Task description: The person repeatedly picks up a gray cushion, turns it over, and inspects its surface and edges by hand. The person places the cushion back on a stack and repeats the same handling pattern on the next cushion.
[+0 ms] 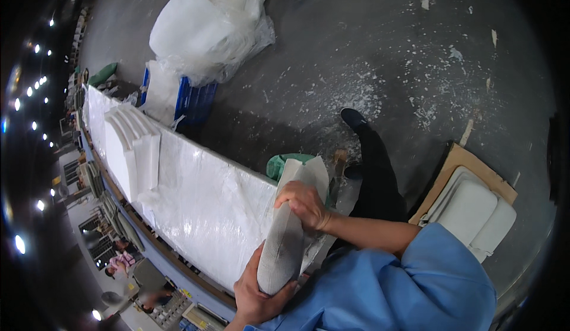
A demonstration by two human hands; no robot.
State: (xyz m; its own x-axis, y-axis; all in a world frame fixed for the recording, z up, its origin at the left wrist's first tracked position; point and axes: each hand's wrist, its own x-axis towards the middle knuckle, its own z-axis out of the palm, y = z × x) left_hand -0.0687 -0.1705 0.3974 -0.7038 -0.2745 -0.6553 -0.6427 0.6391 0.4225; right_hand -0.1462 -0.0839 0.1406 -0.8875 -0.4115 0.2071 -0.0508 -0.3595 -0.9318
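Between my hands is a grey fabric-covered cushion (280, 254), held upright on its edge with its rounded end toward me. My left hand (259, 288) cups that rounded end, thumb and fingers on opposite sides. Farther up, my right hand (304, 203) is closed over the cushion's top edge. Beyond my right hand, the fabric parts into loose pale flaps (306, 169); whatever lies inside them cannot be made out. The cushion is above the near end of a long table (202, 212) wrapped in clear plastic film.
White curved foam pieces (133, 147) are stacked on the table's far left. Behind it stand a blue crate (197, 100) and a large plastic bag (211, 25). A green bag (279, 166) sits beside the table. Pale cushions (469, 206) lie on cardboard at right; scraps litter the floor.
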